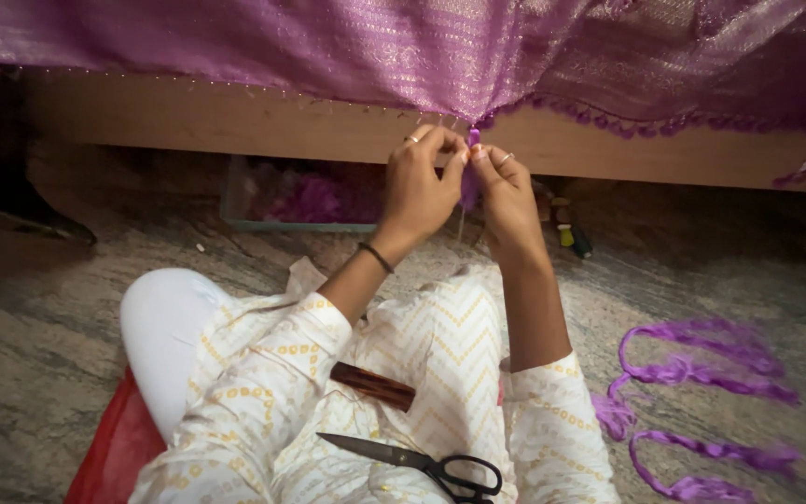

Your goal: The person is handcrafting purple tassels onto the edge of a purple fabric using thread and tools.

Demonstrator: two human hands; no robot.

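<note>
Head view looks down on my two hands raised to the edge of the purple cloth (347, 42) that hangs over a wooden bed frame (235, 121). My left hand (419, 182) and right hand (506, 191) meet at one tassel (471, 163), fingertips pinched narrow on its threads so the strands stay taut at working height. Which hand grips harder I can't tell; the fingers overlap. The scissors (422, 462) and a brown wooden stick (372, 385) rest on my lap, close for reaching. Loose purple thread bundles (701, 369) lie on the floor to my right.
</note>
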